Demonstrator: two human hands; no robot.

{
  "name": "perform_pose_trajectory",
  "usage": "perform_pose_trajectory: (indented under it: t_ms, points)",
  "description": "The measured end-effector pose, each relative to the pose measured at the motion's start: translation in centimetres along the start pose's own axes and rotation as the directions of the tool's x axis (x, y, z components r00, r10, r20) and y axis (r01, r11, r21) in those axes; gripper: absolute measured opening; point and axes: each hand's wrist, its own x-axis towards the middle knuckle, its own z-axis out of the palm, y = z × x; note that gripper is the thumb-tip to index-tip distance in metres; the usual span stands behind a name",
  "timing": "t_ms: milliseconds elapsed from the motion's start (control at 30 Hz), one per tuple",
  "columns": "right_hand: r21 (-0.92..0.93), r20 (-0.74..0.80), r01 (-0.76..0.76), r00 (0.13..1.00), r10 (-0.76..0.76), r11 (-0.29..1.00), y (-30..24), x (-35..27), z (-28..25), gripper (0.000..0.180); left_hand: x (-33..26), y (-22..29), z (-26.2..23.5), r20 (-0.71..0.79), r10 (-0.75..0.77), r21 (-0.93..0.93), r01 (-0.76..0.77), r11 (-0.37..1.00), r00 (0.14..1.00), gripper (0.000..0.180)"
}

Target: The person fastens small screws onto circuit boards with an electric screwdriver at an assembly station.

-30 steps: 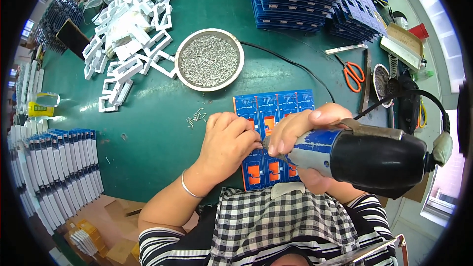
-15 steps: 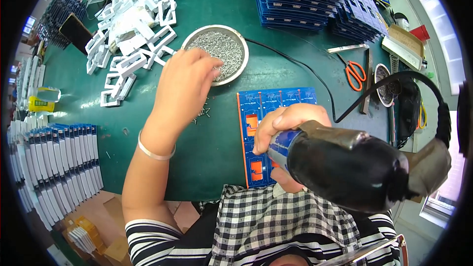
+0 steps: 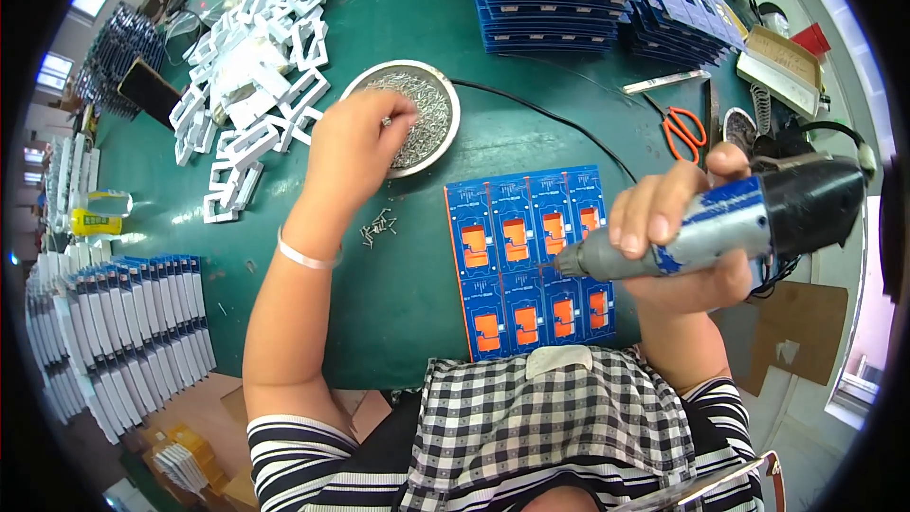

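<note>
My left hand is over the near left rim of a round metal bowl, its fingers curled in a pinch. A bit of silvery metal shows at the fingertips, among the small screws that fill the bowl. My right hand wraps round a silver, blue and black electric screwdriver, tilted with its bit pointing left. The tip is over the middle of a blue circuit board panel with orange showing through its cutouts; whether it touches cannot be told. Several loose screws lie below the bowl.
White plastic frames are heaped at far left. Stacked blue boards stand at the back. A black cable crosses the table toward orange-handled scissors and an open carton. Rows of white-and-blue pieces stand at left.
The screwdriver has swung round so its bit points left over the panel, uncovering most of the panel. My left hand stays at the bowl, its fingers now drawn together more tightly.
</note>
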Motion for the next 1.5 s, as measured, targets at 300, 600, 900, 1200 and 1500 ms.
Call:
perform_pose_trajectory:
  t_ms: [300,600,900,1200,1500]
  points:
    - [0.006,-0.058,-0.066,0.996,0.067,0.998,-1.1,-1.5,-0.4,0.065,-9.5,6.6,3.4,0.154,0.191,-0.22,-0.154,0.963,0.969,0.019]
    - [0.061,0.002,-0.214,0.977,0.214,0.975,-1.6,-1.9,0.1,0.063,-9.3,7.5,3.2,0.191,0.192,-0.081,-0.179,0.981,0.963,0.02]
    - [-0.088,0.098,-0.261,0.958,0.269,0.961,0.3,-0.9,1.5,0.036,-9.5,6.8,3.5,0.164,0.194,-0.108,-0.178,0.978,0.967,0.019]
    - [-0.289,0.133,-0.253,0.944,0.301,0.923,0.8,-1.2,2.1,0.057,-9.6,6.5,3.8,0.094,0.211,-0.145,-0.197,0.97,0.973,0.018]
    - [-0.174,0.288,-0.099,0.946,0.147,0.98,3.5,-0.7,2.9,0.058,-7.6,5.8,0.8,0.197,0.238,-0.172,-0.205,0.964,0.951,0.02]
